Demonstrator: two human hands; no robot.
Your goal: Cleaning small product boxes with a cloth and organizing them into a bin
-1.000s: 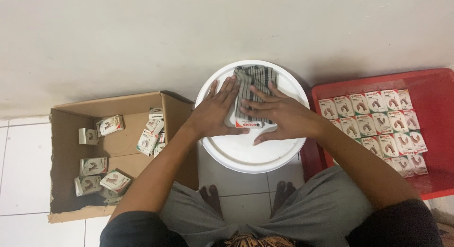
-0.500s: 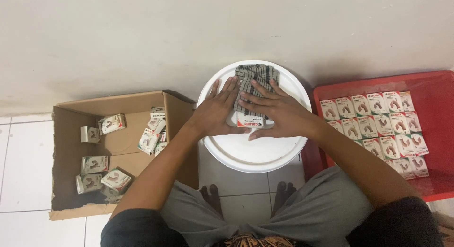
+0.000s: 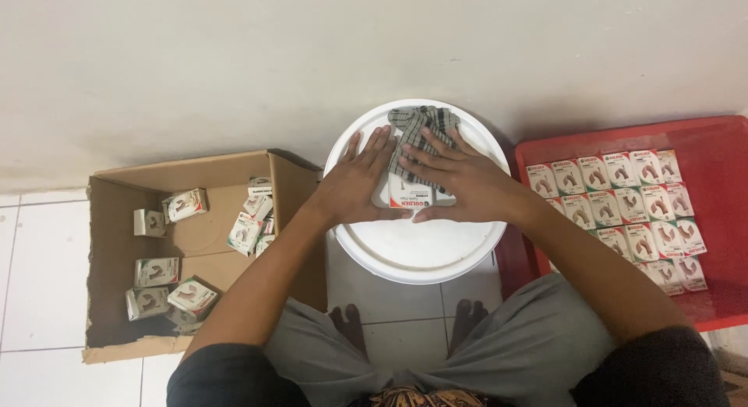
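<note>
Grip: both hands lie flat with fingers spread, clamped on nothing; the left hand (image 3: 354, 187) steadies a small white carton (image 3: 411, 197) from its left side, and the right hand (image 3: 461, 185) presses a checked grey cloth (image 3: 421, 138) down onto it.
Place of the carton: on top of a round white bucket lid (image 3: 421, 251), near its far half, mostly hidden under cloth and fingers.
Progress, as judged: rows of like cartons (image 3: 623, 204) already sit tidy in the red tray (image 3: 717, 158) on the right, while loose ones (image 3: 167, 286) remain scattered in the brown cardboard box (image 3: 117, 236) on the left, so a fair share looks handled and about a dozen appear left.
Packages: small, flat, white and rectangular, with a red band along one edge and a brownish curved picture on the face.
Surroundings: pale wall behind, white floor tiles below, bare feet (image 3: 347, 321) under the lid.
</note>
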